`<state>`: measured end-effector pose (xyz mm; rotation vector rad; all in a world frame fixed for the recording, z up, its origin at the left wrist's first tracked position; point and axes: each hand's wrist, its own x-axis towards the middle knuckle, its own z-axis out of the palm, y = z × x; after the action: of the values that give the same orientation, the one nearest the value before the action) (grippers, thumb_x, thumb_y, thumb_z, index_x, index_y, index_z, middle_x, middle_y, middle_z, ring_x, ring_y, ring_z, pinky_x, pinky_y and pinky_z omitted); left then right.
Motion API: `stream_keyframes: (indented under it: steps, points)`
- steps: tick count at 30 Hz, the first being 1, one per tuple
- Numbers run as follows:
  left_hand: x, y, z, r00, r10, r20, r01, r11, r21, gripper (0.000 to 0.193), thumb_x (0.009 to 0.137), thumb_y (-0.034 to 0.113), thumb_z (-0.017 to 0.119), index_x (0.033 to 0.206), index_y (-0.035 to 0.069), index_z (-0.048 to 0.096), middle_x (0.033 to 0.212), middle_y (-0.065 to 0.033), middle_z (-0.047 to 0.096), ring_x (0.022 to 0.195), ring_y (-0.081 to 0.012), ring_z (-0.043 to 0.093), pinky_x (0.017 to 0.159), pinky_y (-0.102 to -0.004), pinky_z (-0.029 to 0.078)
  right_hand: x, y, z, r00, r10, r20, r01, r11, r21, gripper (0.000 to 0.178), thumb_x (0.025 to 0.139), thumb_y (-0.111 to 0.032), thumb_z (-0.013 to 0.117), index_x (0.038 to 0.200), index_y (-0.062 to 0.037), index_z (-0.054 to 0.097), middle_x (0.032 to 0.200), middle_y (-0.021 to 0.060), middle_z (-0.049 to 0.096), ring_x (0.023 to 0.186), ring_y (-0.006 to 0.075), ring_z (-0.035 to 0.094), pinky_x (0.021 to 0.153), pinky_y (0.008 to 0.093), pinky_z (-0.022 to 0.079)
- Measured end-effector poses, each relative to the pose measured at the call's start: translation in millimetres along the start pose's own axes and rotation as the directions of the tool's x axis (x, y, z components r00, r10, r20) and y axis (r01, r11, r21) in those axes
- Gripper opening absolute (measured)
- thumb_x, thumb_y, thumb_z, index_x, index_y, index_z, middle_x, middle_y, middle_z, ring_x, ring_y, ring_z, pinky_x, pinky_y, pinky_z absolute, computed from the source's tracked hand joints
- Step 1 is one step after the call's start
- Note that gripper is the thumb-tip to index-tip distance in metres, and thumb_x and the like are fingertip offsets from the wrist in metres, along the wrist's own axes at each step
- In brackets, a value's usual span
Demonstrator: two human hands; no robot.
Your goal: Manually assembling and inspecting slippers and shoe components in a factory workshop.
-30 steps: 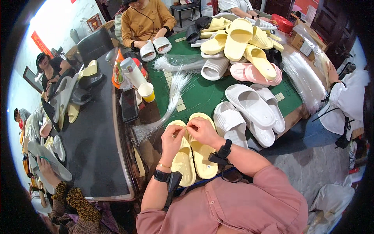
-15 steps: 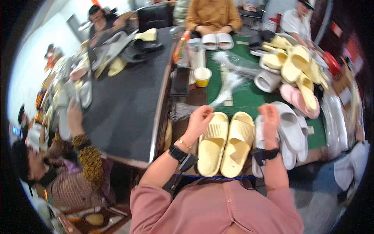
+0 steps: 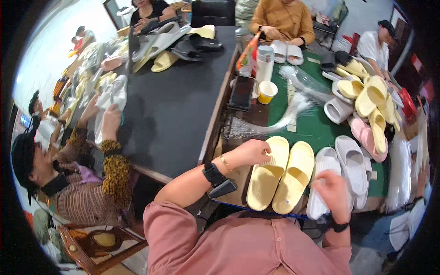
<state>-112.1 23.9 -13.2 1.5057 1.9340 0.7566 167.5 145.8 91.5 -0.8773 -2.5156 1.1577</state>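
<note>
A pair of pale yellow slippers [image 3: 293, 183] lies side by side at the table's front edge, toes pointing away from me. My left hand [image 3: 253, 152] is closed, its fingertips at the ribbed strap of the left yellow slipper; anything pinched there is too small to see. My right hand [image 3: 332, 190] is a little blurred, with its fingers curled together above a light grey slipper [image 3: 318, 204] just right of the yellow pair. What it holds, if anything, cannot be made out. Another light grey slipper [image 3: 352, 160] lies further right, partly over others.
Bundles of thin clear plastic strands [image 3: 293, 112] spread over the green mat [image 3: 279, 119]. A yellow-white cup [image 3: 267, 92], a phone [image 3: 241, 93] and a white bottle [image 3: 265, 64] stand left of it. Mixed slippers [image 3: 371, 96] pile at right. Co-workers sit around the black table [image 3: 165, 105].
The view has shifted, moving the scene rightward and down. My left hand has come onto the left yellow slipper's strap; my right hand has dropped lower over the grey slipper.
</note>
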Motion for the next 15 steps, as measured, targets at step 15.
stream_keyframes:
  steps: [15]
  points:
    - [-4, 0, -1, 0.993, -0.081, -0.091, 0.076, 0.995, -0.057, 0.037, 0.084, 0.014, 0.069, 0.115, -0.004, 0.060, 0.110, -0.0153, 0.056, 0.091, -0.0254, 0.065, 0.079, -0.0336, 0.053, 57, 46, 128, 0.986, 0.125, -0.109, -0.139, 0.981, -0.134, 0.039, 0.077, -0.039, 0.065, 0.085, -0.0004, 0.061, 0.076, 0.0208, 0.065, 0.074, 0.0380, 0.064, 0.068, 0.0466, 0.049]
